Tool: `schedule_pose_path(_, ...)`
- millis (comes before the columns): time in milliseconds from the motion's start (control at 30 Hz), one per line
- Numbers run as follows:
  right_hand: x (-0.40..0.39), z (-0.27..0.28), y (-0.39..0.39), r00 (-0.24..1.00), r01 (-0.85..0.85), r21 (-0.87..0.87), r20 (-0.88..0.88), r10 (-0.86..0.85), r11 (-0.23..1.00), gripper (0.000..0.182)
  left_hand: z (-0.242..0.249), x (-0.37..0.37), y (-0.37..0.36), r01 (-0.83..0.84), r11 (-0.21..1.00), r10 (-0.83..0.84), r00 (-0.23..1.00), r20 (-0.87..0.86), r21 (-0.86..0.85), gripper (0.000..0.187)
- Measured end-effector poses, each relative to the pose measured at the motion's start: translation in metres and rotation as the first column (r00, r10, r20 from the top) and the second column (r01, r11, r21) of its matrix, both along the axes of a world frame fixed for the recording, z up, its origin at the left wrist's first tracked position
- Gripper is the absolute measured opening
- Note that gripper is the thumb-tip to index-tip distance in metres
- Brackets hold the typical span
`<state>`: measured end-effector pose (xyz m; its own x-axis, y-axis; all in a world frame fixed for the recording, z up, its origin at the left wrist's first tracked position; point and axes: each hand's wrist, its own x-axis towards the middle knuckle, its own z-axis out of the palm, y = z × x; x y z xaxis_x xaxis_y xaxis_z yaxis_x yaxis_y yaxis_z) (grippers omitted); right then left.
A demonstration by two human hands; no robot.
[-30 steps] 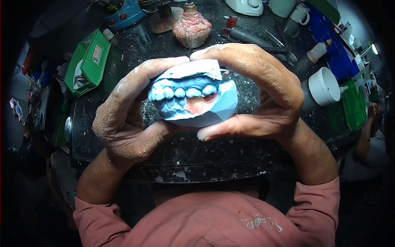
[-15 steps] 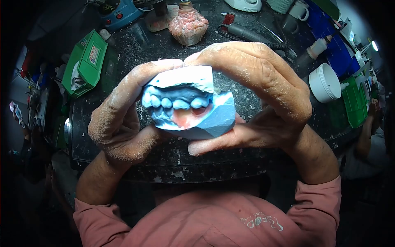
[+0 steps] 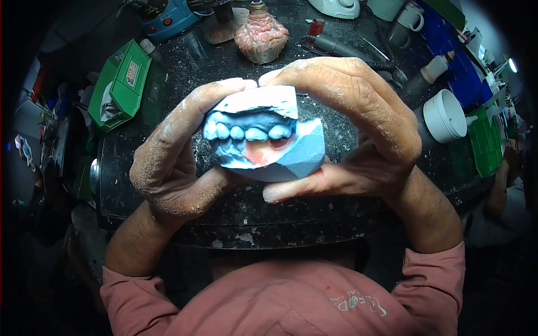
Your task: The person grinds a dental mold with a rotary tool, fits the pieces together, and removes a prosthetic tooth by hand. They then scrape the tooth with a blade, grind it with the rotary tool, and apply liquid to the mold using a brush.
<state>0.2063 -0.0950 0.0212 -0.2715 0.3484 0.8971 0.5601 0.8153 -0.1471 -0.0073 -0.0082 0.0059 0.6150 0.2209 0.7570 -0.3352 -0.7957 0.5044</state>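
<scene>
Held up over the bench is a blue plaster dental model (image 3: 300,154), its upper and lower halves set together with the teeth facing me. The upper half has a white base on top. Pink and yellowish material shows on the lower half, below the upper teeth. My left hand (image 3: 174,151) is closed on the model's left side, fingertips on the white top and thumb underneath. From the right, my right hand (image 3: 364,123) grips it too, fingers over the top and thumb below. Pale dust coats both hands. The model's back side is hidden.
Behind the model stand a lumpy, pink-crusted bottle (image 3: 260,36) and a grey handpiece (image 3: 330,45). A green bin (image 3: 126,84) sits at left; a white tub (image 3: 444,116) and a small dropper bottle (image 3: 436,68) are at right. Other people are partly visible at both sides.
Both hands have shifted the dental model slightly right and up in view, tilting it a little. The grip looks the same.
</scene>
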Motion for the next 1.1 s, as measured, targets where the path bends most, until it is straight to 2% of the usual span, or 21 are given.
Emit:
schedule_pose_path(100, 0.003, 0.001, -0.003, 1.0, 0.011, -0.059, 0.012, -0.01, 0.998, 0.079, -0.002, -0.002, 0.003, 0.025, 0.999, -0.026, 1.0, -0.016, -0.023, 0.069)
schedule_pose_path(300, 0.004, -0.002, -0.001, 0.999, -0.003, -0.037, 0.043, 0.004, 0.999, 0.085, 0.002, -0.003, 0.002, -0.015, 0.999, 0.016, 0.999, -0.04, 0.048, 0.071)
schedule_pose_path(467, 0.007, -0.006, 0.004, 0.997, -0.015, -0.033, 0.071, 0.017, 0.999, 0.085, 0.007, -0.005, 0.002, -0.048, 0.991, 0.052, 0.998, -0.028, 0.126, 0.072)
schedule_pose_path(533, 0.008, -0.007, 0.005, 0.997, -0.015, -0.034, 0.076, 0.018, 0.999, 0.084, 0.009, -0.006, 0.0, -0.1, 0.984, 0.112, 0.991, -0.075, 0.145, 0.071)
schedule_pose_path(633, 0.009, -0.008, 0.006, 0.997, -0.024, -0.044, 0.078, 0.028, 0.999, 0.083, 0.009, -0.006, 0.002, -0.086, 0.984, 0.098, 0.993, -0.068, 0.155, 0.071)
schedule_pose_path(733, 0.009, -0.007, 0.004, 0.996, -0.019, -0.053, 0.082, 0.023, 0.998, 0.084, 0.008, -0.008, 0.001, -0.099, 0.989, 0.108, 0.991, -0.076, 0.113, 0.072)
schedule_pose_path(800, 0.007, -0.005, 0.0, 0.998, 0.006, -0.119, 0.064, 0.001, 0.993, 0.086, 0.007, -0.01, 0.0, -0.095, 0.992, 0.102, 0.991, -0.089, 0.083, 0.074)
schedule_pose_path(867, 0.007, -0.005, 0.0, 0.998, 0.014, -0.107, 0.067, -0.007, 0.994, 0.087, 0.007, -0.009, 0.0, -0.09, 0.995, 0.095, 0.99, -0.101, 0.054, 0.075)
schedule_pose_path(967, 0.008, -0.006, 0.001, 0.998, 0.011, -0.076, 0.07, -0.006, 0.997, 0.088, 0.006, -0.008, 0.001, -0.075, 0.992, 0.084, 0.993, -0.084, 0.103, 0.076)
schedule_pose_path(1033, 0.006, -0.006, 0.0, 0.997, 0.0, -0.057, 0.071, 0.004, 0.998, 0.088, 0.006, -0.007, -0.002, -0.073, 0.997, 0.075, 0.995, -0.07, 0.024, 0.075)
schedule_pose_path(1100, 0.0, -0.001, -0.003, 0.998, 0.031, -0.09, -0.047, -0.035, 0.996, 0.07, 0.003, -0.006, 0.0, -0.059, 0.998, 0.061, 0.996, -0.059, 0.032, 0.075)
